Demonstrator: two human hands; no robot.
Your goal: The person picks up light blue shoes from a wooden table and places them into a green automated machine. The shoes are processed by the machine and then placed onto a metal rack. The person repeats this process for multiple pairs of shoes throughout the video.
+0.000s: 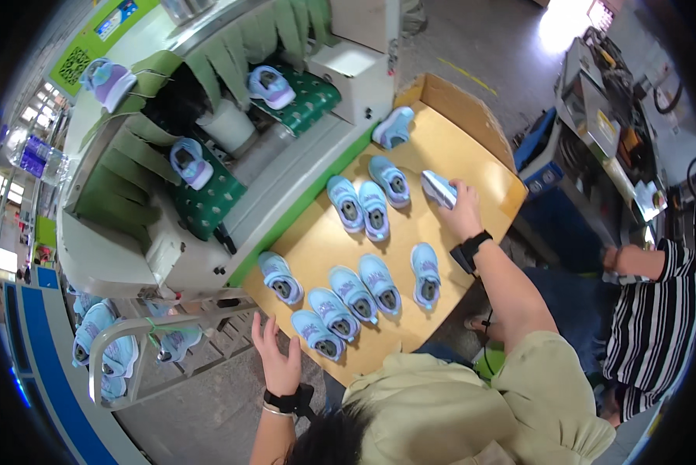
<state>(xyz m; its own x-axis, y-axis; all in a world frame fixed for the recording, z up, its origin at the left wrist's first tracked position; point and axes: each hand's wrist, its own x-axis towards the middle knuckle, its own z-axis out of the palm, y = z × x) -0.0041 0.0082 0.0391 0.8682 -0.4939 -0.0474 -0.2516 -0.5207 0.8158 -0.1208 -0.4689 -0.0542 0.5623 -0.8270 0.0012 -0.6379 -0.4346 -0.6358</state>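
Shoe (439, 188), light blue with a pale sole, sits in the right hand (463, 208), whose fingers and thumb are clamped on it; whether it touches the surface below cannot be told. Bare yellow tabletop (484, 182) stretches to the right of that hand and beyond it, ending at a raised cardboard wall (472, 124) along the far side. The right forearm crosses the table's right edge, so the wrist has bare surface around it.

Just left of the right hand, past a narrow gap, three blue shoes (373, 211) point their heels toward the wearer, two side by side and one slightly farther off. Another shoe (394, 128) lies farther beyond the hand, close to the corner where the cardboard meets the machine. Nearer the body than the right hand, a single shoe (425, 275) stands apart, with a strip of bare top between it and a close row of four shoes (353, 294) running toward the left hand.

The left hand (277, 353) holds its fingers spread and thumb apart, just beside the table's left edge. The row's end shoe is near its thumb; one more shoe (280, 277) lies ahead of its fingertips, close to the edge. Left of this hand is a metal rack (123, 333) bearing shoes. Ahead of both hands, the machine (286, 178) borders the table with a green strip. Well right of the right hand is a co-worker in a striped shirt (649, 333).
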